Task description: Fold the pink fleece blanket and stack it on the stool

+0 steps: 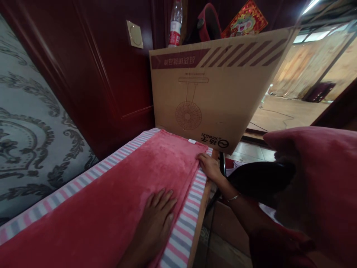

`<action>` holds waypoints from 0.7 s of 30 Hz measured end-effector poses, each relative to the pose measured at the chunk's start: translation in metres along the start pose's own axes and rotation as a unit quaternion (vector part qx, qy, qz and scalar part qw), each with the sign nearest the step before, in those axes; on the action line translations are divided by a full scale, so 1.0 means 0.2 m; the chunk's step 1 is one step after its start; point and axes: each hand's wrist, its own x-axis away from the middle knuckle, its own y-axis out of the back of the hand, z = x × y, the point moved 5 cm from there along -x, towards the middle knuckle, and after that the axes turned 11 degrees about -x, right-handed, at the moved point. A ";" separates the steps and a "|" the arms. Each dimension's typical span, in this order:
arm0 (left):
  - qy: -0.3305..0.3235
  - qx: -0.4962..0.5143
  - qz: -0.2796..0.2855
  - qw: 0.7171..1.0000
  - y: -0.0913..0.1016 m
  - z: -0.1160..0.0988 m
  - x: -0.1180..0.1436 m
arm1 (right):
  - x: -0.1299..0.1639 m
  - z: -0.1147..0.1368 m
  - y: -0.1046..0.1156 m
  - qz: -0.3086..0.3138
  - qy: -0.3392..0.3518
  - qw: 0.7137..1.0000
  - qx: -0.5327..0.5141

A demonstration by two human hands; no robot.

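A long folded pink plush blanket (111,186) lies on a table covered with a striped pink, grey and white cloth (181,227). My left hand (157,216) rests flat on top of the blanket, fingers stretched out. At the blanket's far right corner, my right hand (208,165) has its fingers curled over the folded edge, gripping it. A small white label (192,141) shows on the blanket's far edge, just beyond that hand. The right wrist wears a thin bracelet (233,198).
A large cardboard fan box (223,93) stands at the table's far end, with a plastic bottle (175,26) behind its top edge. Patterned wall (30,141) and a dark red panel (111,56) border the left. Pink fabric (320,178) hangs over a dark chair (259,178) at right.
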 end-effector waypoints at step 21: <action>0.034 0.034 0.109 0.993 0.01 -0.04 -0.02 | -0.21 -0.05 -0.18 0.158 -0.132 0.968 0.143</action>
